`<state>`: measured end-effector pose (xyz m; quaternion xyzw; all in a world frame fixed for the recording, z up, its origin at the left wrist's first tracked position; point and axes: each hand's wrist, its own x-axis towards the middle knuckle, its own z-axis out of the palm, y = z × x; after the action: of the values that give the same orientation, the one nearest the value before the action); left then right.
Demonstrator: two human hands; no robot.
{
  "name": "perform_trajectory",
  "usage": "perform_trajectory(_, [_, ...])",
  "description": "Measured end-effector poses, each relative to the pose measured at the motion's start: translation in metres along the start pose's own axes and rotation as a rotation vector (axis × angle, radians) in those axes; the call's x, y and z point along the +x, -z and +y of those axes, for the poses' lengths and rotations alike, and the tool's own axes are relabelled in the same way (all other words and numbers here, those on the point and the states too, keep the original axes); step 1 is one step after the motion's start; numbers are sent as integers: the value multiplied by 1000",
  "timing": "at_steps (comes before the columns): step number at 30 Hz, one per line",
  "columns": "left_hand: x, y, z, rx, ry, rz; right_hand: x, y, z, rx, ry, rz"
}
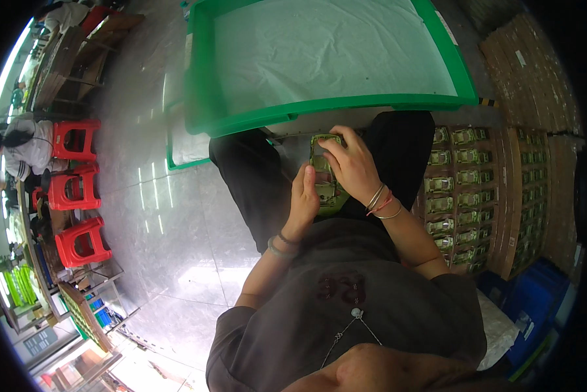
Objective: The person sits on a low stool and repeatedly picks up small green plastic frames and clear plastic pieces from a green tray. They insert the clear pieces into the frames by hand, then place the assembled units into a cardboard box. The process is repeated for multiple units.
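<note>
Between my hands, above my lap, is a yellow-green toy car body [326, 178], long and openwork, with its far end pointing to the tray. My left hand [302, 201] is closed on its left side, thumb laid along the edge and the other fingers mostly hidden. Bent over the far right part, my right hand [355, 163] has its thumb and fingertips pressed on the piece. Whether those fingertips pinch something small besides the car body, I cannot tell.
A green tray [333, 104] lined with a white sheet stands before my knees. To my right, cardboard boxes [503, 196] hold rows of similar car bodies [439, 183], with a blue bin [535, 310] nearer. Red stools [78, 140] and a seated person [29, 144] are far left.
</note>
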<state>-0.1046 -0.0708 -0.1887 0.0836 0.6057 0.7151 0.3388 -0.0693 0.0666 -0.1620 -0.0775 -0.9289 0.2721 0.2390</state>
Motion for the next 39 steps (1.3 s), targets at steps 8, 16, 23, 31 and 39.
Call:
perform_trajectory(8, [7,-4,-17,293,-166,63,-20,-8,6,97,-53,-70])
perform_trajectory(16, [9,-8,-5,459,-182,20,-15,0,26,522,-115,-46])
perform_trajectory(23, [14,-6,-14,412,-174,10,-11,14,16,-27,40,-95])
perform_trajectory(31, [21,-15,-17,500,-387,220,-19,-11,5,164,-27,236])
perform_trajectory(39, [25,-23,-22,568,-526,278,-44,-40,19,579,-479,157])
